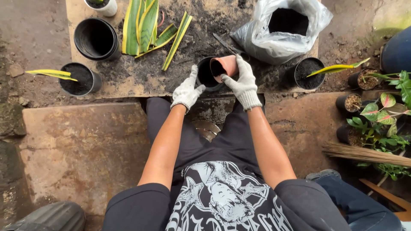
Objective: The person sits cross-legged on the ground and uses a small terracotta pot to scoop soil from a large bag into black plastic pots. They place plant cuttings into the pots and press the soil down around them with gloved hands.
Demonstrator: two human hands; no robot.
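Note:
Both my hands wear white knit gloves. My right hand (pixel 244 81) grips a small terracotta-coloured cup (pixel 225 65), tipped on its side so its mouth leans over a black pot (pixel 206 73) on the dirty board. My left hand (pixel 187 90) steadies that black pot by its left rim, thumb up against the wall. Dark soil shows inside the cup's mouth. The pot's inside looks dark; how full it is I cannot tell.
A plastic bag of dark soil (pixel 282 30) stands behind the pot. Cut green-and-yellow leaves (pixel 147 28) lie on the board (pixel 124 72). An empty black pot stack (pixel 96 38), a planted pot (pixel 78 79) and another planted pot (pixel 309 72) flank it. Small potted plants (pixel 376 111) crowd the right.

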